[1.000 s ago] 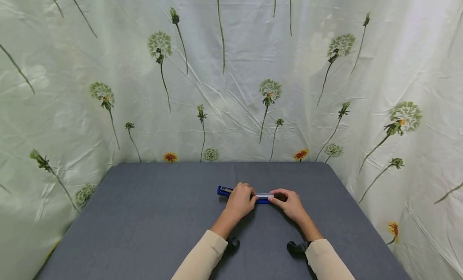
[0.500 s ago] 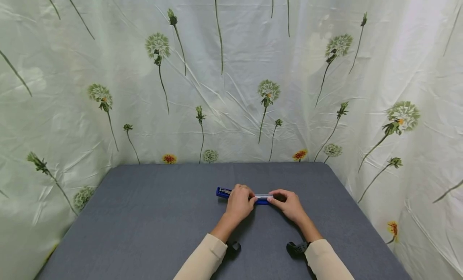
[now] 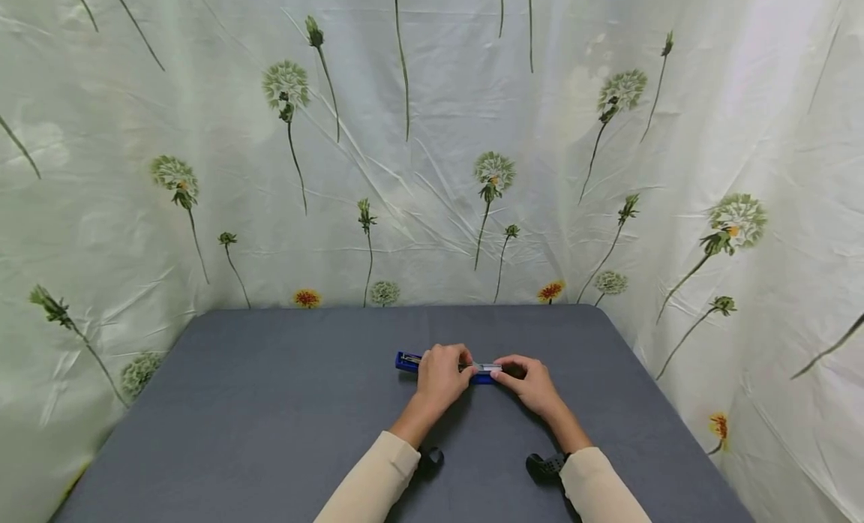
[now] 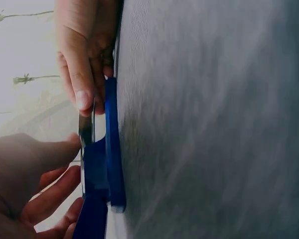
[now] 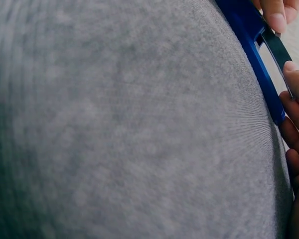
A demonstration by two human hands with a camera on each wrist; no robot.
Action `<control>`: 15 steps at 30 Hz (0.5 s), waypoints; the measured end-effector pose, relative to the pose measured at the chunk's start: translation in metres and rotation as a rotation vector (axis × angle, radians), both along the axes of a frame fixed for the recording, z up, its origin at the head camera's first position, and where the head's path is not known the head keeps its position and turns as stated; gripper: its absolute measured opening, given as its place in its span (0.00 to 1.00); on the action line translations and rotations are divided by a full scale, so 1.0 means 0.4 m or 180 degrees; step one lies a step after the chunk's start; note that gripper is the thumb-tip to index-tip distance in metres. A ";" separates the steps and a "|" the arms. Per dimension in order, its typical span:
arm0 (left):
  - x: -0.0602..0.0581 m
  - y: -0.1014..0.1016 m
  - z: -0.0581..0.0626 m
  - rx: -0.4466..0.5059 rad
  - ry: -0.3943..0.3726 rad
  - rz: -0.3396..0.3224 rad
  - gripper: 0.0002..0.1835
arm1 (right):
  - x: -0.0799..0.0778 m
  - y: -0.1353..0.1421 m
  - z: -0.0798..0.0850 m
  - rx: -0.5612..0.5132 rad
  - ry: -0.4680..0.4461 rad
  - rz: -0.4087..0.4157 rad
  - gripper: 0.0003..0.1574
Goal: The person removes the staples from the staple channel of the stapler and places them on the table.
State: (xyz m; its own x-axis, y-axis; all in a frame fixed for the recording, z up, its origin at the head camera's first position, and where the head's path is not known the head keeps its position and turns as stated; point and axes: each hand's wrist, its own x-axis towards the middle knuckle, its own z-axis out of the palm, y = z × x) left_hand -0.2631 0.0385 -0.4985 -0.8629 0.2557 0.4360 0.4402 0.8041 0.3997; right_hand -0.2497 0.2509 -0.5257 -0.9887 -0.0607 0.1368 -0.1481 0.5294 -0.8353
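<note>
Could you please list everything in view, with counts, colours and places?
Table: one, grey, lower half of the head view.
Curtain fabric: count unclear, white, flower-printed, behind and beside the table.
Stapler: one, blue, opened out, towards the table's far edge.
Metal rail: one, silver, on the stapler.
Sleeves: two, cream, bottom of the head view.
Wrist devices: two, black, by the cuffs.
Left grip: one, bare, holding the stapler's middle.
Right grip: one, bare, pinching the rail's end.

Table (image 3: 256, 418): broad passage, 8 to 9 o'clock of the blue stapler (image 3: 406, 363).
Curtain (image 3: 432, 170): barrier at 12 o'clock, beyond a table strip.
Left fingers (image 3: 462, 352), right fingers (image 3: 517, 360): block stapler's middle and 3 o'clock end.
Sleeves (image 3: 373, 474): gap between, 5 o'clock.
</note>
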 end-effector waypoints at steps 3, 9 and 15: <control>-0.008 -0.006 0.004 -0.0213 0.0059 -0.0155 0.10 | 0.002 -0.005 0.000 -0.0034 -0.0010 -0.0021 0.15; -0.023 -0.012 0.013 -0.0618 -0.0076 -0.0420 0.08 | 0.000 -0.006 -0.001 -0.0019 0.0015 -0.0032 0.14; -0.037 -0.021 0.016 -0.0698 -0.0266 -0.0577 0.09 | -0.004 -0.003 -0.004 -0.0027 0.0024 -0.0017 0.15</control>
